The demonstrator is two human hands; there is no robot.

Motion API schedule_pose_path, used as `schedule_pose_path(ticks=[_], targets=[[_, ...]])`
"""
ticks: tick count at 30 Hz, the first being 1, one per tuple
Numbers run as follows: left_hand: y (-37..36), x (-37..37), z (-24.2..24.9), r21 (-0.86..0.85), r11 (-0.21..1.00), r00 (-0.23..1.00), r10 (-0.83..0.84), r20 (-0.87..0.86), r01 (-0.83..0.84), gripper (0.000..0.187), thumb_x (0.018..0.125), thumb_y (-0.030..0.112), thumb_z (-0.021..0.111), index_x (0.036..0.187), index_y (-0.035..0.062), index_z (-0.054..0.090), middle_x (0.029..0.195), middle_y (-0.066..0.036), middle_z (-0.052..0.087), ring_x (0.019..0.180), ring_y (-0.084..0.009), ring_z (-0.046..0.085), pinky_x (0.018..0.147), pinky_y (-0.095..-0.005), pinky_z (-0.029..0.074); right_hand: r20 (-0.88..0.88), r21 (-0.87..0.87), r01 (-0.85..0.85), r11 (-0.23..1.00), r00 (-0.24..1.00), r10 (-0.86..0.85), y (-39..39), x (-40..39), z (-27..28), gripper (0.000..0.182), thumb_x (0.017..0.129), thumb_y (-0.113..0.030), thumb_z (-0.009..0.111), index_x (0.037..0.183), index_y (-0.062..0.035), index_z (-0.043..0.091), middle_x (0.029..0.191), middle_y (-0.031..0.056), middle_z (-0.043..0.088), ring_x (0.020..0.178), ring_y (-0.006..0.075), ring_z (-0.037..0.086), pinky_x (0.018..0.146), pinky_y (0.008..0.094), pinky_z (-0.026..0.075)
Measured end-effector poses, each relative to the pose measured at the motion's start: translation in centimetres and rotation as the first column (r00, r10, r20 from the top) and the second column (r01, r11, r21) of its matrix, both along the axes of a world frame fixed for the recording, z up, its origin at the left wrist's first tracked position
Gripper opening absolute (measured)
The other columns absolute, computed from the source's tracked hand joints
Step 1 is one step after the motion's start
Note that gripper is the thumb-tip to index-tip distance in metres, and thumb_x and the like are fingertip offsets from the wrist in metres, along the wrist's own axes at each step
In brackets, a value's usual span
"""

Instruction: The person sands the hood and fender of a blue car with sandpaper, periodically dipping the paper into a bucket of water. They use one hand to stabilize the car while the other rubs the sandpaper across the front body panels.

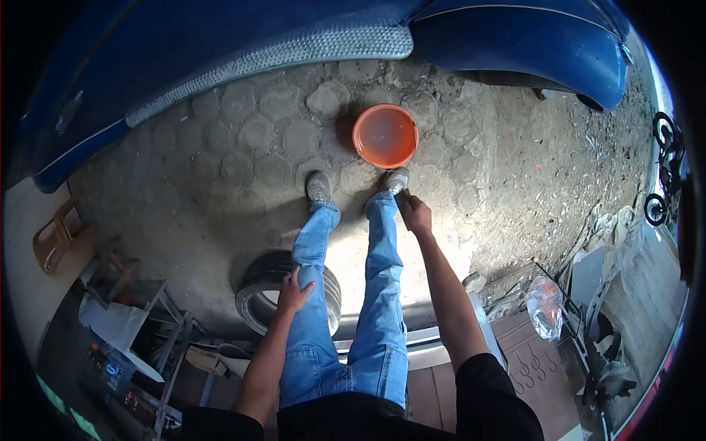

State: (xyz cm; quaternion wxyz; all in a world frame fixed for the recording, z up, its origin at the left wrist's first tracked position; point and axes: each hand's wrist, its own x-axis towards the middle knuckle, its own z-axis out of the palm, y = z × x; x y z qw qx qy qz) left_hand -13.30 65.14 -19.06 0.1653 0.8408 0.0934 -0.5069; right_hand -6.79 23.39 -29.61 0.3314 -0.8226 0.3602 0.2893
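My right hand (418, 215) is low beside my right shin, closed around a narrow brownish thing (402, 197) whose kind I cannot tell. The upper end of that thing shows close to my right shoe (397, 181). Just beyond the shoe stands an orange bucket (386, 163) with murky liquid in it. My left hand (296, 292) lies on my left knee, fingers spread over the blue jeans (312, 246). Behind that knee a black tyre (254, 303) lies on the floor, partly hidden by my leg.
Ahead is a blue car (243, 37) with a ribbed silver running board (316, 45). A metal frame rack (173, 345) stands at the left, near a tan plastic chair (53, 239). Rubble covers the ground at right, with a clear plastic bag (545, 309) close to scrap panels.
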Motion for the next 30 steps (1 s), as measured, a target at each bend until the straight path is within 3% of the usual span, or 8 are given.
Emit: schedule_pose_path(ticks=[5,11,13,18,20,23,28,30], targets=[[-4.6,2.1,-1.7,0.098,0.995,0.992,-0.012,0.126,0.0,0.064,0.085,0.034,0.079,0.142,0.0167,0.054,0.133,-0.023,0.052,0.125,-0.044,0.054,0.102,-0.051,0.048,-0.079,-0.185,-0.128,0.974,0.99,0.115,-2.0,11.2,-19.8,0.036,0.104,-0.034,0.044,0.13,-0.0324,0.07,0.114,0.0176,0.072,0.105,0.0416,0.069,0.091,0.0531,0.054],[-6.3,3.1,-0.9,0.136,0.991,0.989,-0.028,0.142,0.009,0.056,0.086,0.029,0.077,0.136,0.0107,0.057,0.129,-0.025,0.052,0.123,-0.0443,0.054,0.101,-0.0512,0.049,-0.084,-0.17,-0.072,0.983,0.995,0.058,1.1,12.7,-28.7,0.04,0.103,-0.034,0.041,0.135,-0.0383,0.065,0.123,0.0206,0.07,0.112,0.0436,0.067,0.099,0.0518,0.053],[-7.3,3.8,-0.7,0.178,0.984,0.992,-0.038,0.121,0.016,0.055,0.087,0.03,0.076,0.135,0.0085,0.057,0.129,-0.026,0.051,0.121,-0.0454,0.053,0.102,-0.052,0.048,-0.108,-0.026,-0.029,0.999,0.994,0.026,2.9,11.7,-26.9,0.041,0.103,-0.032,0.04,0.137,-0.035,0.065,0.126,0.0216,0.068,0.116,0.0439,0.065,0.101,0.0516,0.052],[-9.4,7.6,-1.3,0.256,0.951,0.968,-0.213,0.136,0.173,0.052,0.088,0.033,0.071,0.132,0.0082,0.058,0.129,-0.026,0.051,0.12,-0.0467,0.052,0.103,-0.0528,0.046,0.388,0.11,0.21,0.972,0.891,-0.236,5.1,8.4,-19.1,0.036,0.102,-0.015,0.047,0.134,-0.0127,0.065,0.123,0.0224,0.068,0.114,0.0423,0.065,0.096,0.0481,0.052],[-9.2,8.1,-2.6,0.3,0.929,0.939,-0.283,0.195,0.217,0.051,0.089,0.035,0.069,0.131,0.0085,0.058,0.131,-0.026,0.049,0.12,-0.0466,0.051,0.103,-0.0527,0.046,0.104,0.161,0.454,0.876,0.875,-0.473,4.1,8.6,-12.9,0.035,0.103,-0.019,0.047,0.135,-0.0129,0.062,0.116,0.0242,0.07,0.113,0.0448,0.065,0.095,0.0507,0.052],[-12.6,12.1,-1.2,0.339,0.926,0.95,-0.242,0.196,0.166,0.051,0.091,0.036,0.066,0.133,0.01,0.057,0.137,-0.026,0.046,0.122,-0.046,0.051,0.107,-0.0523,0.044,0.073,0.329,0.773,0.542,0.552,-0.831,1.8,6.1,-8.3,0.036,0.102,-0.023,0.05,0.134,-0.0111,0.062,0.123,0.0202,0.07,0.121,0.0347,0.064,0.103,0.0417,0.047],[-16.6,19.0,2.5,0.295,0.787,0.804,-0.588,0.09,0.542,0.057,0.089,0.029,0.069,0.139,0.0057,0.054,0.154,-0.028,0.038,0.133,-0.0422,0.053,0.106,-0.0471,0.05,-0.164,0.538,0.834,0.121,0.245,-0.956,-11.0,4.4,8.2,0.034,0.103,-0.015,0.052,0.136,-0.0126,0.062,0.12,0.0106,0.068,0.108,0.0242,0.064,0.091,0.0442,0.052],[-19.6,21.6,5.1,0.252,0.733,0.711,-0.678,0.19,0.632,0.041,0.088,0.028,0.069,0.122,0.0053,0.064,0.133,-0.024,0.06,0.119,-0.041,0.063,0.103,-0.0459,0.052,-0.135,0.567,0.818,0.094,0.205,-0.969,-17.4,2.8,15.7,0.026,0.098,-0.016,0.062,0.123,-0.0113,0.065,0.104,0.0072,0.07,0.092,0.0217,0.068,0.08,0.0419,0.055]])
